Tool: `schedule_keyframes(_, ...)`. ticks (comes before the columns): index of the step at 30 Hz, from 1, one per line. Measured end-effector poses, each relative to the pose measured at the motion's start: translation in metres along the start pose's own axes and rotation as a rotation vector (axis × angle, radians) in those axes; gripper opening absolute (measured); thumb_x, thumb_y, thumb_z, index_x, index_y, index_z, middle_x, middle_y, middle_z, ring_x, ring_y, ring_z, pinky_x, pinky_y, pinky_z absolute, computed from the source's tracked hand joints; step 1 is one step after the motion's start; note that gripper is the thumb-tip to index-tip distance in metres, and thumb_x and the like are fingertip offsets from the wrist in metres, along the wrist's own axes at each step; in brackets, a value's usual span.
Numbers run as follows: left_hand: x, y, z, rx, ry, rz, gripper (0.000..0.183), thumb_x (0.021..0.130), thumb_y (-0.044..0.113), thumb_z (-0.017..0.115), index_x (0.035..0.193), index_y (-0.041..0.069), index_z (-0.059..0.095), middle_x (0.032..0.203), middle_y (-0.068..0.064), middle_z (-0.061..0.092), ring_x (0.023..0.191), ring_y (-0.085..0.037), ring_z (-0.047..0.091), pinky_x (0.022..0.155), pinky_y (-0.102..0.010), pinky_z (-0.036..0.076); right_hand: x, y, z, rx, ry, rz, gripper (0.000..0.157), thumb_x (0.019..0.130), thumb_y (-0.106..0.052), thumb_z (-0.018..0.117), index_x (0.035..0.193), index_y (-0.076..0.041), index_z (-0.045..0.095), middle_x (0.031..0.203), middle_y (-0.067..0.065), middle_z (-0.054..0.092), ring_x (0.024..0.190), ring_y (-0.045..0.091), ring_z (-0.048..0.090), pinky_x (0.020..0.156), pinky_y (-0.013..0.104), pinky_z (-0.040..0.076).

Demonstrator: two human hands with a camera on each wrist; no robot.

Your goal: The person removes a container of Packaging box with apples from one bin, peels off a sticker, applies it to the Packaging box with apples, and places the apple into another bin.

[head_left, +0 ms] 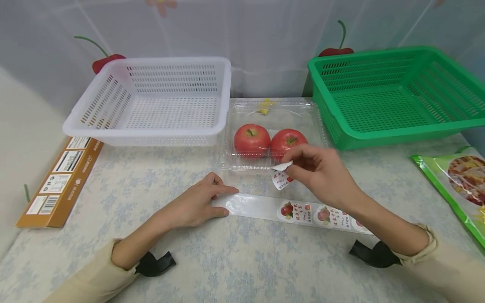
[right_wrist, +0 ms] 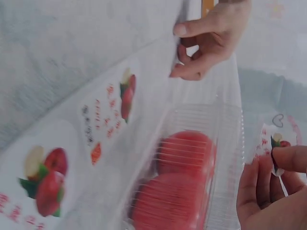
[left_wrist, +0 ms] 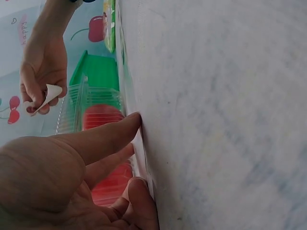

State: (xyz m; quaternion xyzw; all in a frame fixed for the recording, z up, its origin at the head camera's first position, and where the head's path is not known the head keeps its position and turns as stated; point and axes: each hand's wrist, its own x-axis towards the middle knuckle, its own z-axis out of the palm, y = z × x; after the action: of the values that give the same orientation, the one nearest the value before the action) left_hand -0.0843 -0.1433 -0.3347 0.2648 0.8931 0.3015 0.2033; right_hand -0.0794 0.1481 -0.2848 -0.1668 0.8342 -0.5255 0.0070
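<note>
The right hand (head_left: 320, 174) pinches one apple label (head_left: 281, 180) between thumb and fingers; the upper edge of the label is curled over. The label is separate from the strip and is held raised; in the head view it overlaps the front edge of the clear container. The left hand (head_left: 197, 202) has its index finger and thumb extended and spread apart, both touching the left end of the label strip (head_left: 254, 205); its remaining fingers are bent.

The strip lies on the bench (head_left: 242, 265) in front of the container. Its left portion is bare and glossy. Three printed labels show toward its right, the last partly covered by the right forearm.

The clear container (head_left: 242, 112) stands directly beyond the strip. Two red apples (head_left: 251, 141) sit side by side inside it, and a yellow mark (head_left: 266, 106) shows near its rear edge.

The white basket (head_left: 151, 134) is to the left of the container, the green basket (head_left: 409, 131) to its right. A brown carton (head_left: 60, 181) lies in front of the white basket, at far left. A green-edged bag (head_left: 467, 181) lies at far right. A curtain (head_left: 265, 42) printed with cherries hangs behind.
</note>
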Motion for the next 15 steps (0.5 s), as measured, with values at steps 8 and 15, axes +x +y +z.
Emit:
schedule_keyframes(8, 0.002, 0.001, 0.0, -0.001, 0.006, -0.01, 0.046, 0.087, 0.014, 0.077, 0.132, 0.015, 0.065, 0.108, -0.003, 0.048, 0.086, -0.017, 0.046, 0.07, -0.031, 0.043, 0.02, -0.006, -0.005, -0.038, 0.141, -0.054, 0.011, 0.089, 0.005, 0.065, 0.096, -0.002, 0.072, 0.082, 0.007, 0.066, 0.063, 0.019, 0.051, 0.052, 0.023, 0.042)
schedule_keyframes(15, 0.002, 0.004, 0.0, 0.006, 0.074, -0.027, 0.045, 0.086, 0.013, 0.078, 0.129, 0.015, 0.066, 0.107, 0.001, 0.053, 0.083, -0.016, 0.048, 0.066, -0.031, 0.044, 0.04, -0.008, -0.009, -0.03, 0.184, -0.04, 0.011, 0.092, -0.001, 0.064, 0.1, -0.001, 0.071, 0.084, 0.009, 0.065, 0.068, 0.02, 0.051, 0.056, 0.024, 0.043)
